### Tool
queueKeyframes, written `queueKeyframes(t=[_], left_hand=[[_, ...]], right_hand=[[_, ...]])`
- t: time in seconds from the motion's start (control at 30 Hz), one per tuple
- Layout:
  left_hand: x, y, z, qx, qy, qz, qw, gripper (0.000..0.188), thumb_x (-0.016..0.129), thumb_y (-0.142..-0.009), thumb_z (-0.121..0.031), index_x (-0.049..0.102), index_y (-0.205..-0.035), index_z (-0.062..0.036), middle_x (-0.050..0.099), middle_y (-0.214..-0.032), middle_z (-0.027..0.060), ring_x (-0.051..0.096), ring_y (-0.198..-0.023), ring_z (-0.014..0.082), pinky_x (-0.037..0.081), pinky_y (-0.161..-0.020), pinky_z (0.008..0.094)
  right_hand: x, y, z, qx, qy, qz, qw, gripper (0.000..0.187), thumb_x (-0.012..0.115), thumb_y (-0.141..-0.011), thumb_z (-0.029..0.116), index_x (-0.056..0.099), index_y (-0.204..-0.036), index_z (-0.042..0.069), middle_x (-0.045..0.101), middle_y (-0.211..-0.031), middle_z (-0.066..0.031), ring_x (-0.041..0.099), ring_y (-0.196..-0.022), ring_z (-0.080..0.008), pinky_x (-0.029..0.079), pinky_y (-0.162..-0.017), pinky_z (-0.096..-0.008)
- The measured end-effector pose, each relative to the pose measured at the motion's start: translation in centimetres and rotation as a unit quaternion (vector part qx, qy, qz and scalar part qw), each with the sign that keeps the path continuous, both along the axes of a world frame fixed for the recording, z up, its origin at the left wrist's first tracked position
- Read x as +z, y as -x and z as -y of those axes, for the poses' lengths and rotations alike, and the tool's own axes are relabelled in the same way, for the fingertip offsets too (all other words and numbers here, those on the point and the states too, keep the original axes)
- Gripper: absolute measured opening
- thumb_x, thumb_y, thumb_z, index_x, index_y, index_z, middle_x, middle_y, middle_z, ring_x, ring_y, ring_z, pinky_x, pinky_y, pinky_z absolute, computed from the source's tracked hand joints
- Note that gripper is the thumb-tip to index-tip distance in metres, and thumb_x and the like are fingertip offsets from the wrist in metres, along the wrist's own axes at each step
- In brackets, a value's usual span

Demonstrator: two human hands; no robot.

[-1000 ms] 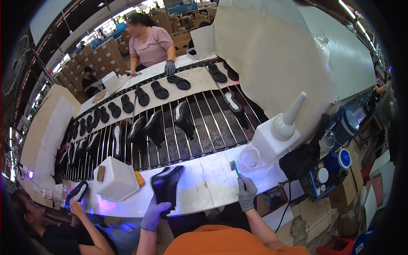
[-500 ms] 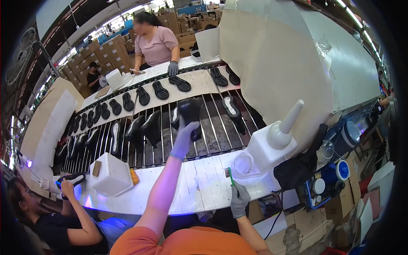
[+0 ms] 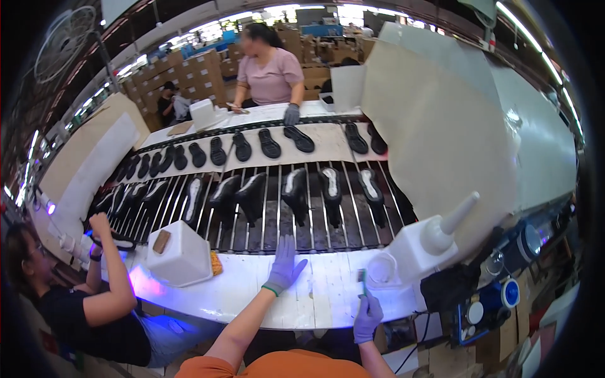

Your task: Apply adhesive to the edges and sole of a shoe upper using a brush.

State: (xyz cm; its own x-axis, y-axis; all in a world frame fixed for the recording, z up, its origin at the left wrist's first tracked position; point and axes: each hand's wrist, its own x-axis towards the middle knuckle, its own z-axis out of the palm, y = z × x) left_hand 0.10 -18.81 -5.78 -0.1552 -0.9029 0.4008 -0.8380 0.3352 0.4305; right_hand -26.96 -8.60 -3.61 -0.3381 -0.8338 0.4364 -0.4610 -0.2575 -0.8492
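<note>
My left hand [image 3: 285, 266], in a grey glove, reaches over the white bench top [image 3: 246, 296] with its fingers stretched out and nothing in them. My right hand [image 3: 367, 318], also gloved, grips a small green-handled brush [image 3: 362, 286], held upright with its bristles on top, beside a round white cup [image 3: 380, 269]. Beyond my left hand, black shoe uppers lie bottom up on metal rods. One black shoe [image 3: 331, 192] sits between another black shoe [image 3: 294, 195] and a third [image 3: 373, 194]; their pale undersides face up.
A white bottle with a long nozzle [image 3: 432, 242] stands at the right. A white container [image 3: 179, 255] sits left, beside an orange sponge [image 3: 216, 264]. Black soles [image 3: 270, 143] line the board past the rods. One person works across the line, another at my left.
My left hand has let go of the black shoe, which now lies on the rods, and has drawn back over the bench. The brush stays in my right hand. The view has shifted.
</note>
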Motion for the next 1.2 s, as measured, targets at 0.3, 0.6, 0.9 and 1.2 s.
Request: queueKeyframes(t=[0.3,0.6,0.9,1.2], left_hand=[[-1.1,-7.3,-0.5,0.159,0.0,-0.139,0.977,0.053,0.059,-0.091,-0.034,0.05,-0.132,-0.0015,0.051,-0.132,0.0266,0.047,-0.124,0.0412,0.035,-0.106,0.0458],[-1.1,-6.8,-0.6,0.15,0.027,-0.071,0.986,0.033,0.059,-0.09,-0.03,0.062,-0.111,-0.0041,0.062,-0.115,0.0186,0.055,-0.11,0.0371,0.037,-0.102,0.0468],[0.8,-6.1,-0.9,0.153,-0.024,-0.146,0.977,0.027,0.057,-0.091,-0.024,0.062,-0.11,-0.006,0.062,-0.105,0.0152,0.055,-0.103,0.039,0.038,-0.103,0.0485],[-0.2,-6.6,-0.5,0.169,0.027,-0.182,0.968,0.035,0.053,-0.096,-0.027,0.06,-0.121,-0.0038,0.058,-0.127,0.0218,0.046,-0.127,0.0398,0.028,-0.112,0.0464]], right_hand=[[1.5,-3.1,-0.4,0.005,-0.192,0.41,0.891,0.029,0.052,-0.096,0.01,0.057,-0.121,-0.004,0.059,-0.084,-0.0061,0.057,-0.069,-0.014,0.051,-0.064,-0.0282],[2.9,-7.4,-2.2,0.364,-0.453,0.401,0.708,0.042,0.051,-0.098,0.019,0.048,-0.132,-0.006,0.065,-0.106,-0.0181,0.066,-0.088,-0.0237,0.056,-0.082,-0.0365],[3.4,-12.0,-1.8,0.405,-0.098,-0.025,0.909,0.023,0.062,-0.09,0.008,0.068,-0.111,0.002,0.071,-0.095,-0.0104,0.067,-0.085,-0.015,0.053,-0.075,-0.0283],[1.0,-11.5,1.4,0.335,-0.174,0.037,0.925,0.02,0.06,-0.089,0.006,0.071,-0.105,0.001,0.069,-0.081,-0.009,0.064,-0.069,-0.0126,0.051,-0.065,-0.0255]])
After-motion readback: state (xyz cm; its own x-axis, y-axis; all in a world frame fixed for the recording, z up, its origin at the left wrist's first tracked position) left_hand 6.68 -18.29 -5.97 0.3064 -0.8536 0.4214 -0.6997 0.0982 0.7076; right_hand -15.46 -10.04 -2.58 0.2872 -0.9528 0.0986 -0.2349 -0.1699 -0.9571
